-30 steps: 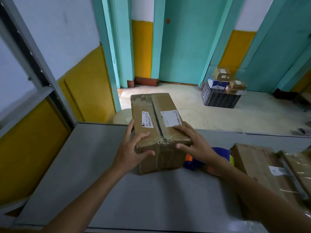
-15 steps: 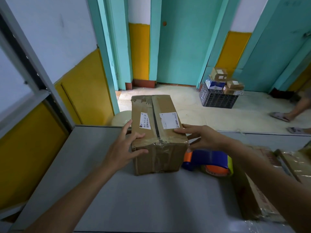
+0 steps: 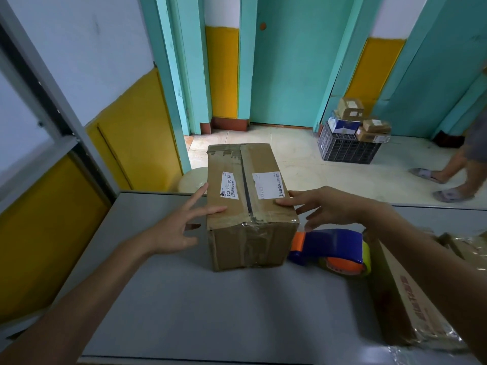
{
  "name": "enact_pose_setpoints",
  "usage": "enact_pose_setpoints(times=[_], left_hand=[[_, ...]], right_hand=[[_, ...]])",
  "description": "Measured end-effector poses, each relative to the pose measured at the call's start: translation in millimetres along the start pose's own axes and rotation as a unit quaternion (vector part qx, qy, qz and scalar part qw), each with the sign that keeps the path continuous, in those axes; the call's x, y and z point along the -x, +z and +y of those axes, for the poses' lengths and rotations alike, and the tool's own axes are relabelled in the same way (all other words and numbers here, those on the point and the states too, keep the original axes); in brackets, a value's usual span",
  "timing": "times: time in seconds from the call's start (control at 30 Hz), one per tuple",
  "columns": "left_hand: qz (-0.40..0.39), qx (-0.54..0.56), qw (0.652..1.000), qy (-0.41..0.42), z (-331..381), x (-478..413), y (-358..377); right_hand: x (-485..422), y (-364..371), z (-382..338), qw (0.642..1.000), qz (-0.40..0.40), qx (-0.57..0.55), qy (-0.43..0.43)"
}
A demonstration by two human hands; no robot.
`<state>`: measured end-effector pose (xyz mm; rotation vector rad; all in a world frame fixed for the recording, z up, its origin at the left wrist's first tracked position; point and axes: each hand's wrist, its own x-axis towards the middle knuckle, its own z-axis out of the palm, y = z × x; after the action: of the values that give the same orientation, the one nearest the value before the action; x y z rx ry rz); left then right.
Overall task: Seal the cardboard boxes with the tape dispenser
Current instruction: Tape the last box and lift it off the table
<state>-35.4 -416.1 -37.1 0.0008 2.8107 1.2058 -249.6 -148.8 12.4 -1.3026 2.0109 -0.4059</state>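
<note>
A brown cardboard box (image 3: 247, 206) with two white labels stands on the grey table (image 3: 210, 312), its top seam running away from me, with old tape at its near end. My left hand (image 3: 176, 227) is spread at the box's left side, thumb lying on the top near edge. My right hand (image 3: 324, 206) is on the box's right side with straight fingers, thumb touching the top. A blue and orange tape dispenser (image 3: 334, 251) lies on the table just right of the box, below my right hand.
A second, larger cardboard box (image 3: 411, 299) wrapped in clear tape lies at the table's right, under my right forearm. Beyond the table, a black crate (image 3: 347, 148) stacked with parcels stands on the floor. A person's legs in slippers (image 3: 448, 180) are at the far right.
My left hand has loosened from the box's corner and spread its fingers. My right hand has slid off the top toward the box's right side, above the dispenser. A person has walked in at right.
</note>
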Motion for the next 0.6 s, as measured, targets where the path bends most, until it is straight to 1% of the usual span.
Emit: enact_pose_setpoints(times=[0.13, 0.3, 0.5, 0.53, 0.6], left_hand=[[0.003, 0.008, 1.0, 0.002, 3, 0, -2], [0.01, 0.029, 0.999, -0.007, 9, 1, -2], [0.008, 0.056, 0.998, -0.017, 13, 1, -2], [0.013, 0.054, 0.998, -0.022, 14, 1, -2], [0.053, 0.045, 0.997, -0.029, 14, 0, 3]], right_hand=[[0, -2, -3, 1.0, 0.002, 0.012, 0.003], [0, 6, -1, 0.997, 0.065, 0.028, -0.016], [2, 9, -4, 0.998, 0.058, -0.001, -0.007], [3, 11, -4, 0.997, 0.07, -0.004, -0.005], [3, 18, -5, 0.994, 0.109, -0.015, -0.007]])
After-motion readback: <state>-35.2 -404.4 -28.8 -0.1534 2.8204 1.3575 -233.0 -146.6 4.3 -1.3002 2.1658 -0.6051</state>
